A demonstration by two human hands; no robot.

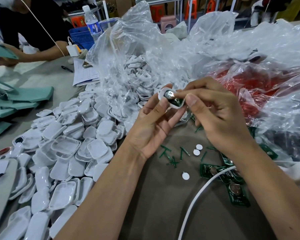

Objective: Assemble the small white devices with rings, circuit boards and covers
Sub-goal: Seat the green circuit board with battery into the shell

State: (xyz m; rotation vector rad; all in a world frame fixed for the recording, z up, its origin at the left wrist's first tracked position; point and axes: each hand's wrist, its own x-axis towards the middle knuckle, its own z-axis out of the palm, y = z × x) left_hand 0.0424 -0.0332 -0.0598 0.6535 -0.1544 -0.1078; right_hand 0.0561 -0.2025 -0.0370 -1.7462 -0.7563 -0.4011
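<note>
The left hand pinched a small white shell by its rim, thumb and fingertips curled round it, with a green circuit board sitting in it. The right hand, just beside, pressed thumb and curled forefinger onto that board. Shell and board looked light, thin and stiff, the board probably brittle, so holding the edges seemed safest; more shells lay left of the hands, spare boards under the right wrist.
</note>
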